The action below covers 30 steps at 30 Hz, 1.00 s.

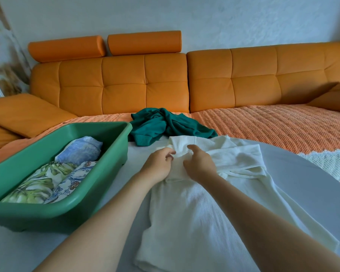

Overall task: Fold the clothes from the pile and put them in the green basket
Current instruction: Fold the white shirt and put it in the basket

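Observation:
A cream ribbed garment lies spread on the white table, its far end bunched. My left hand and my right hand sit close together at that far end, both pinching folds of the cream cloth. Behind it a dark green sweater lies crumpled at the table's far edge. The green basket stands at the left and holds three folded pieces: a blue one, a leaf-print one and a floral one.
The white table curves away at the right. An orange sofa with a textured orange throw runs behind the table. A pale knitted cloth lies past the table's right edge.

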{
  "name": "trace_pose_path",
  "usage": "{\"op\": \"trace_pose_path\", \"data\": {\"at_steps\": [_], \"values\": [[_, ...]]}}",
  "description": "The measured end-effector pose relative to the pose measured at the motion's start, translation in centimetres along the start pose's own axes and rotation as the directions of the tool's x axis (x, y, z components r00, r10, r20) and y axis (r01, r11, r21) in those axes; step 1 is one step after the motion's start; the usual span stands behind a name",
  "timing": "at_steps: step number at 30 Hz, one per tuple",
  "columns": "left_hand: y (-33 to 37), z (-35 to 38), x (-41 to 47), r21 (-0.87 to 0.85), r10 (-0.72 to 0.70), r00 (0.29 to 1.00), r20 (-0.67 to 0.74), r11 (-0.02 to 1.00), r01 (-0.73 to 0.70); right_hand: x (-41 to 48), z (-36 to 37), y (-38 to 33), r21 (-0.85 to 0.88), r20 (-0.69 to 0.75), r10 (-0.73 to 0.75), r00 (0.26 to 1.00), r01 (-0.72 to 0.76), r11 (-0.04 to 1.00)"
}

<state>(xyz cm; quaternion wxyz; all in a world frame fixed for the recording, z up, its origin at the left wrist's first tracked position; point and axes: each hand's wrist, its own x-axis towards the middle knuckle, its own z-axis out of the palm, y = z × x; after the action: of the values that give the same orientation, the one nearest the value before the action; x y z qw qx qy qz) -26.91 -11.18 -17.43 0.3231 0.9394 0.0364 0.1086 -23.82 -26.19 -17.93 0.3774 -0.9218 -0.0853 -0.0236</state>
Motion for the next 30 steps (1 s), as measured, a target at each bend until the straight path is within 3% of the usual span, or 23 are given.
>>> {"op": "trace_pose_path", "data": {"at_steps": [2, 4, 7, 10, 12, 16, 19, 23, 26, 30], "values": [[-0.3, 0.3, -0.3, 0.246, 0.214, 0.977, 0.002, 0.947, -0.208, 0.3, 0.2, 0.1, -0.016, -0.027, -0.054, 0.998, 0.054, 0.998], [-0.1, 0.7, -0.9, 0.403, 0.237, 0.961, 0.142, 0.873, -0.275, 0.4, 0.4, 0.3, -0.130, -0.041, -0.137, 0.990, 0.130, 0.983], [-0.7, 1.4, -1.5, 0.558, -0.058, 0.942, 0.332, 0.817, -0.146, 0.5, 0.6, 1.4, -0.463, -0.031, -0.306, 0.951, 0.258, 0.848], [-1.1, 1.2, -1.6, 0.502, -0.228, 0.906, 0.357, 0.865, 0.020, 0.6, 0.4, 1.7, -0.523, -0.003, -0.453, 0.891, 0.385, 0.760], [-0.8, 0.9, -1.5, 0.487, -0.234, 0.922, 0.307, 0.871, 0.059, 0.5, 0.4, 2.0, -0.538, 0.099, -0.454, 0.885, 0.432, 0.724], [-0.2, 0.6, -1.1, 0.577, -0.341, 0.912, 0.228, 0.802, 0.156, 0.1, 0.5, 3.2, -0.513, 0.336, -0.224, 0.915, 0.377, 0.771], [0.2, 0.5, -1.2, 0.647, -0.422, 0.873, 0.246, 0.742, 0.176, -0.2, 0.6, 2.7, -0.544, 0.382, -0.201, 0.902, 0.395, 0.740], [0.2, -0.7, -1.6, 0.673, -0.406, 0.898, 0.172, 0.714, 0.194, -1.9, 1.8, 1.0, -0.561, 0.405, -0.229, 0.885, 0.439, 0.702], [-1.3, -1.8, -1.9, 0.604, -0.402, 0.916, 0.005, 0.731, 0.317, -3.0, 3.1, -0.3, -0.531, 0.437, -0.260, 0.861, 0.480, 0.698], [-3.0, -2.7, -1.9, 0.431, -0.527, 0.846, -0.081, 0.747, 0.506, -2.6, 2.4, -1.0, -0.490, 0.466, -0.271, 0.842, 0.501, 0.714]]}}
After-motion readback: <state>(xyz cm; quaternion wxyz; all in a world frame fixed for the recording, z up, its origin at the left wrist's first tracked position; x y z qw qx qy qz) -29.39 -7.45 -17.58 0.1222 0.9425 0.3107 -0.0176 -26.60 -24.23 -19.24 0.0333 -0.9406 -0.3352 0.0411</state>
